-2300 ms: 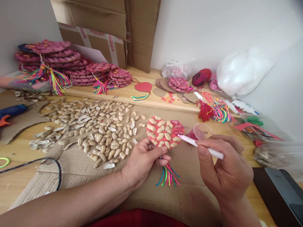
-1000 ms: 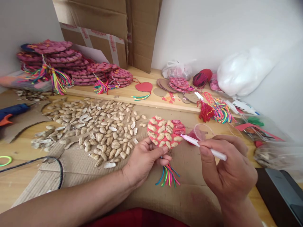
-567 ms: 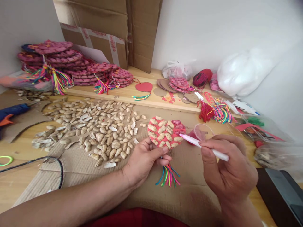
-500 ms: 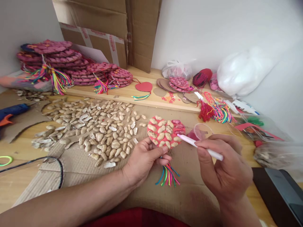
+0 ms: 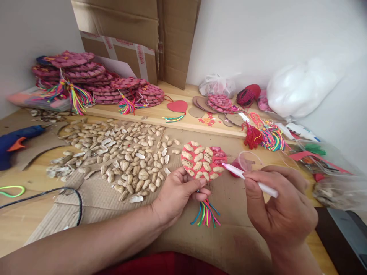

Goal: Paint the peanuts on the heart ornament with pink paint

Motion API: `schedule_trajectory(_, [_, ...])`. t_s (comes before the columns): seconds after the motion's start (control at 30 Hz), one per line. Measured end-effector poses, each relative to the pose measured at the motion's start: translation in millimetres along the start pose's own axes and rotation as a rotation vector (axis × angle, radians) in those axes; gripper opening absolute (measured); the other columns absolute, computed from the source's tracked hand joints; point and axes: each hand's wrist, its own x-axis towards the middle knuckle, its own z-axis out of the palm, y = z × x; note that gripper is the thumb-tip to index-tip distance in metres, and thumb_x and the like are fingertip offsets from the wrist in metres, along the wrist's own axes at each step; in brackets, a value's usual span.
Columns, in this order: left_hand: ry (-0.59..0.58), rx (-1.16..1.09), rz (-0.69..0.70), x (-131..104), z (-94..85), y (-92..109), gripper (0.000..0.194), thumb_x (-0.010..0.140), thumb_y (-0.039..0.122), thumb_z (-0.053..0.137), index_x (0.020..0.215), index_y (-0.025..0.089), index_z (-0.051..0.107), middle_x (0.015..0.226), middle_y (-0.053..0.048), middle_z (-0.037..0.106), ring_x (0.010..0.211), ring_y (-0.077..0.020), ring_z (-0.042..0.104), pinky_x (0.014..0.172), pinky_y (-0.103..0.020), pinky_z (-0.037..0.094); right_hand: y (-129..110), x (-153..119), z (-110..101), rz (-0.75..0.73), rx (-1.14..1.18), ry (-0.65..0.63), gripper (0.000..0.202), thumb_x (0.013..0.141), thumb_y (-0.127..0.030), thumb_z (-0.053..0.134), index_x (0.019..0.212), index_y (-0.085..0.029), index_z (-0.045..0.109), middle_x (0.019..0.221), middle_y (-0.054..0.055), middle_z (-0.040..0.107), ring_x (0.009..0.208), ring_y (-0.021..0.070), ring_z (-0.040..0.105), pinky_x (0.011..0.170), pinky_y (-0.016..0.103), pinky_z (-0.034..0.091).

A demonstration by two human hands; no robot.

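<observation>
My left hand (image 5: 179, 193) is closed on the lower edge of a red heart-shaped card (image 5: 192, 156) covered with peanut shells. Most of the shells are plain tan; several at the upper right are painted pink. From the card's bottom hangs a multicoloured thread tassel (image 5: 205, 214). Pinched in my right hand (image 5: 282, 208) is a white brush pen (image 5: 237, 171). Its pink tip is at the card's right edge, close to the painted shells; whether it touches cannot be made out. Just behind the pen stands a small clear cup (image 5: 240, 165) with pink paint in it.
Loose peanuts (image 5: 137, 164) spread over the cardboard sheet (image 5: 226, 240) at left. A blue glue gun (image 5: 17, 143) and black cable (image 5: 69, 189) lie further left. Stacked pink peanut hearts (image 5: 74, 72), a plain red heart (image 5: 177, 106) and bundled tassels (image 5: 272, 137) line the back.
The pen tip has shifted slightly right and away from the shells, toward the card's edge. The whole view has swung a little left, and my left hand keeps its hold.
</observation>
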Motion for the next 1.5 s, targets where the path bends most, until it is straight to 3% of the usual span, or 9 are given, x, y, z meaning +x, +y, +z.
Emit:
schedule_trajectory(0.6, [0.004, 0.017, -0.005, -1, 0.0, 1, 0.030, 0.074, 0.018, 0.085, 0.095, 0.010, 0.066, 0.077, -0.003, 0.072, 0.060, -0.0112, 0.071, 0.053, -0.015, 0.058, -1, 0, 1, 0.008, 0.015, -0.009, 0.012, 0.085, -0.018, 0.068, 0.096, -0.022, 0.066, 0.079, 0.002, 0.069, 0.085, 0.0210, 0.063, 0.084, 0.039, 0.046])
schedule_trajectory(0.87, [-0.005, 0.024, -0.001, -2, 1.2, 2, 0.032, 0.073, 0.021, 0.087, 0.096, 0.011, 0.067, 0.079, -0.004, 0.073, 0.062, -0.0123, 0.072, 0.056, -0.017, 0.060, 20, 0, -7, 0.253, -0.189, 0.194, 0.011, 0.085, -0.022, 0.068, 0.096, -0.023, 0.067, 0.083, 0.005, 0.070, 0.081, 0.0230, 0.063, 0.081, 0.040, 0.049])
schedule_trajectory(1.1, [-0.002, 0.049, 0.011, -2, 0.3, 1, 0.032, 0.072, 0.022, 0.088, 0.095, 0.012, 0.068, 0.077, -0.003, 0.073, 0.062, -0.0129, 0.072, 0.056, -0.018, 0.061, 42, 1, 6, 0.300, -0.268, 0.023, 0.014, 0.088, -0.034, 0.066, 0.084, -0.021, 0.068, 0.073, 0.002, 0.070, 0.068, 0.0188, 0.057, 0.074, 0.036, 0.044])
schedule_trajectory(1.5, [-0.014, 0.048, 0.003, -2, -1.2, -1, 0.030, 0.075, 0.021, 0.086, 0.096, 0.012, 0.067, 0.077, -0.002, 0.071, 0.062, -0.0125, 0.073, 0.056, -0.017, 0.061, 49, -5, 16, 0.379, -0.119, -0.043, 0.019, 0.090, -0.040, 0.064, 0.090, -0.023, 0.071, 0.083, 0.003, 0.073, 0.079, 0.0189, 0.060, 0.074, 0.034, 0.040])
